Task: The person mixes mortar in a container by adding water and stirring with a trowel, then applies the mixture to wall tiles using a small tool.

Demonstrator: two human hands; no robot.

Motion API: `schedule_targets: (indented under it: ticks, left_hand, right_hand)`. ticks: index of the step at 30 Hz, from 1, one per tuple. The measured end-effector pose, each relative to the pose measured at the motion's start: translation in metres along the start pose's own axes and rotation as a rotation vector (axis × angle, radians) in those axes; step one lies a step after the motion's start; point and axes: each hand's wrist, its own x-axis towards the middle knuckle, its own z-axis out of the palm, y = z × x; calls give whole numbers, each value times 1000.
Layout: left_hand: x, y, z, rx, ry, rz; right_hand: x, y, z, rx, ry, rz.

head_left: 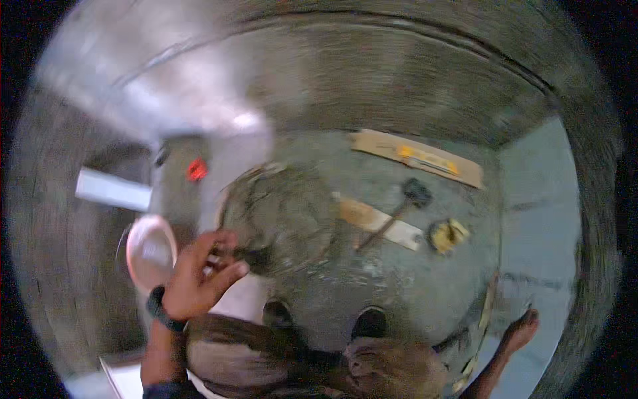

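My left hand [199, 276], with a dark band at the wrist, is at the left edge of a round patch of wet grey mortar [282, 216]. Its fingers are curled and the thumb reaches toward them. Beside the fingertips is a dark shape [256, 256], too blurred to name, and the grip on it is unclear. Low at the right, my right hand [522, 329] hangs beside the pale wall [535, 206], its fingers smeared by motion. A pinkish bucket [153, 253] with pale contents stands just left of my left hand.
A mallet [417, 191] lies across a board [402, 231] on the floor. Beyond it, a yellow level-like tool [428, 159] rests on a cardboard strip [379, 143]. A round yellow-and-black item [445, 236] is at the right, a red-orange object [197, 169] at far left. My shoes [369, 324] are near the mortar.
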Motion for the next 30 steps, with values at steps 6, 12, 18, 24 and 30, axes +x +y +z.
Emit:
schedule_targets:
  ticks: [6, 12, 18, 24, 30]
  left_hand:
    - [18, 8, -13, 20, 124, 53]
    - [12, 8, -15, 36, 88, -48]
    - [15, -15, -37, 94, 112, 31]
    - [1, -68, -71, -43, 170, -133]
    - [-93, -132, -125, -161, 480, -518]
  right_hand:
    - [-66, -257, 16, 731, -483, -641]
    - [-93, -446, -74, 605, -434, -1641]
    - [-120, -498, -42, 593, -463, -1871]
    - [-144, -540, -114, 531, -689, -1830]
    - [-255, -624, -209, 808, -1391, -1625]
